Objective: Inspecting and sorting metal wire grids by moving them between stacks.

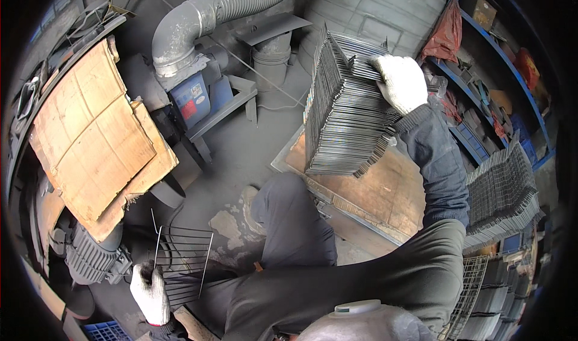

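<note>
My left hand point(150, 294), in a white knit glove with a darkened thumb and fingertips, is closed on the edge of a dark wire rack point(186, 249). That rack is held low on the left, tilted beside my leg, with a bent wire end sticking up. On the right, my gloved right hand point(402, 85) reaches to the top of a tall stack of similar wire racks point(349, 127). Its fingers curl over the edge of the uppermost rack; their tips are partly hidden. The stack stands on a board-topped platform point(385, 187).
Cardboard sheets point(90, 130) lean at the left above a finned motor point(93, 260). Ahead are a blue machine point(195, 97) with a large grey duct point(180, 37) and a bucket point(271, 67). Another rack stack point(503, 190) and blue shelving point(506, 64) stand at the right.
</note>
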`<action>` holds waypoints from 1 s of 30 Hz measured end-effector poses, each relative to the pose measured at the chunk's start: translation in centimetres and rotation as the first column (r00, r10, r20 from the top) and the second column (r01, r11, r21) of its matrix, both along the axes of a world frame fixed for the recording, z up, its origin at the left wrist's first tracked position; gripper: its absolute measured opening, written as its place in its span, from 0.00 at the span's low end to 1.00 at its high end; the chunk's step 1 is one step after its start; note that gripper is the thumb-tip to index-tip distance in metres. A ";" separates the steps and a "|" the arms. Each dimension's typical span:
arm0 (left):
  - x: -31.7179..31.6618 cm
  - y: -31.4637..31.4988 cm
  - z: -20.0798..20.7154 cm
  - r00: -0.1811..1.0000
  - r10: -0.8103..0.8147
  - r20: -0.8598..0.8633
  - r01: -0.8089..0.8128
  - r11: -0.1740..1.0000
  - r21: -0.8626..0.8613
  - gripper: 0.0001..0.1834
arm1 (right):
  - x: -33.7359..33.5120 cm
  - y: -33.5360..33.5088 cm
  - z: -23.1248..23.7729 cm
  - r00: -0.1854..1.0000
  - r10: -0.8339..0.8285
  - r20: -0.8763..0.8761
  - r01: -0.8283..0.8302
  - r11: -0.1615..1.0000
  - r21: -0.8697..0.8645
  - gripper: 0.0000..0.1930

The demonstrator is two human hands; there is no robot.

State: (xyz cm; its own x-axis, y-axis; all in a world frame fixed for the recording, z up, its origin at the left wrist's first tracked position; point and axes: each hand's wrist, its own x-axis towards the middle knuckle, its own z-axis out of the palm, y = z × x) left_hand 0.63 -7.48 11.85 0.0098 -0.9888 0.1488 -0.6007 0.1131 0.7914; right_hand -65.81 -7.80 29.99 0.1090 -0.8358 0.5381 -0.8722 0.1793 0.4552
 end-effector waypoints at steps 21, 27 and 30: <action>-0.4 -0.2 -1.4 1.000 0.004 0.004 -0.004 1.000 0.014 0.06 | 2.2 0.8 0.0 0.955 0.052 0.293 -0.083 0.992 0.094 0.38; -0.5 -0.1 -1.2 1.000 -0.003 0.023 0.002 1.000 0.007 0.07 | 1.2 0.4 -0.7 0.967 0.095 0.238 -0.107 0.994 0.038 0.37; -0.5 0.0 -1.4 1.000 -0.010 0.013 0.010 1.000 0.002 0.07 | 1.3 0.1 -0.8 0.945 0.078 0.318 -0.090 0.996 0.022 0.36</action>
State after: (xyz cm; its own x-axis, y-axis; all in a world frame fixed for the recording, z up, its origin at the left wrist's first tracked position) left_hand 0.09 -7.51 10.47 -0.0015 -0.9892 0.1466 -0.6097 0.1171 0.7839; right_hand -64.51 -7.66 29.17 0.0086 -0.8500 0.5267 -0.9835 0.0880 0.1582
